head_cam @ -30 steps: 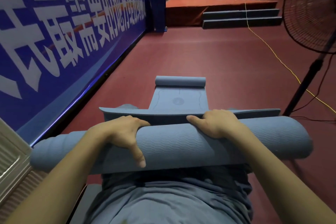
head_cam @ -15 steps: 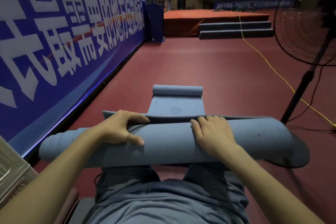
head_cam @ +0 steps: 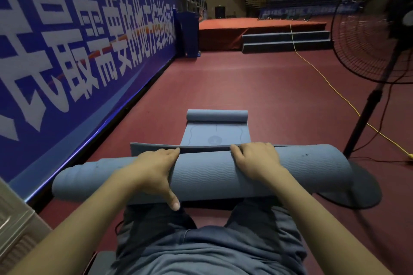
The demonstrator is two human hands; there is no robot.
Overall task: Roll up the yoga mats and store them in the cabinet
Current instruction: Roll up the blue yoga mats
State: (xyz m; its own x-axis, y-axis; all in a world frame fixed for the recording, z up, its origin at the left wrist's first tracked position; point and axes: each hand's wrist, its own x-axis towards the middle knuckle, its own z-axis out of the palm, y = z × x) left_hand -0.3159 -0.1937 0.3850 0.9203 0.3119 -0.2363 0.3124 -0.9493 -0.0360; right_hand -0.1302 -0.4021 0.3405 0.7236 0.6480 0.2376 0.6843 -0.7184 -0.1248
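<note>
Near the person's knees on the dark red floor (head_cam: 268,87), both hands, left hand (head_cam: 154,169) and right hand (head_cam: 257,161), grasp the thick blue-grey rolled foam yoga mat (head_cam: 207,174); keeping even pressure should hold the roll tight and straight.

The rolled yoga mat (head_cam: 212,176) hides the left hand (head_cam: 154,172) and right hand (head_cam: 257,161) fingertips on its far side. The standing fan (head_cam: 368,35) is blurred and cut off at the right edge. The banner (head_cam: 67,51) lettering runs off left.
</note>
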